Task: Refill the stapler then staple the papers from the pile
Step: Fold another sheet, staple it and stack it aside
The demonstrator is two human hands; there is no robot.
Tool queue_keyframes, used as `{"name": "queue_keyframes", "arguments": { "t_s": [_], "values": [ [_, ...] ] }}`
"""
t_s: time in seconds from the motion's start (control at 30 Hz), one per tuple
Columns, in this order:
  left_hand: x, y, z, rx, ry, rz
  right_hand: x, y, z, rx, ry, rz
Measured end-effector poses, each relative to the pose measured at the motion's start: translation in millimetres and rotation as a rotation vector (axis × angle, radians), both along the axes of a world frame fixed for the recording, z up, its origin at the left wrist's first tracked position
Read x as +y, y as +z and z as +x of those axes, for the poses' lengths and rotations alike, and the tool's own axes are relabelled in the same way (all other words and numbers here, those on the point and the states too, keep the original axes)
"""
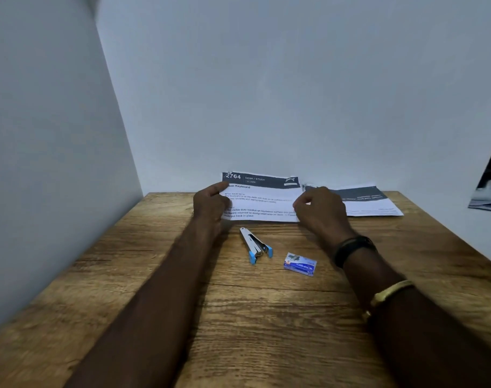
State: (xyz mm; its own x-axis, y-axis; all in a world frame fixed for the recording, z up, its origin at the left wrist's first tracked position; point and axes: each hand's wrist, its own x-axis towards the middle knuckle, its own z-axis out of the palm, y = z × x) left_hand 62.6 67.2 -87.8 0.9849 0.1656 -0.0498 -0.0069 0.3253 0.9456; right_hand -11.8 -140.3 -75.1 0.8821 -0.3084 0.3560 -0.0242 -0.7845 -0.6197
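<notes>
Fingers (221, 186) on paper (262, 198), long axis left-right

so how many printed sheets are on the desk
2: one printed sheet held up near the wall by the left hand and right hand; a second sheet flat to its right. More may be hidden beneath.

A brown wooden table with a coarse grain (266, 317) stands in a corner between pale walls. Near its middle lies a small white metal stapler with blue plastic ends (255, 246), set diagonally. Just right of it, not touching, lies a small blue cardboard staple box (300, 264). At the far edge, to the right, a flat pile of printed white papers with dark headers (373, 203) lies against the wall.
</notes>
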Motion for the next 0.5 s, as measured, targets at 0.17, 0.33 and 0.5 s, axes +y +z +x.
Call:
{"name": "queue_keyframes", "arguments": {
  "t_s": [0.17, 0.33, 0.5],
  "values": [
    [0.1, -11.1, 7.3, -0.049, 0.155, 0.161, 35.2, 20.2, -16.1, 0.15, 0.143, -0.245],
    [-1.2, -15.0, 6.7, -0.099, 0.183, 0.283, 69.7, 7.1, -26.8, 0.391, 0.29, -0.431],
    [-3.0, -13.2, 5.0, -0.104, 0.14, 0.324, 72.4, 1.6, -19.9, 0.364, 0.261, -0.388]
  ]
}}
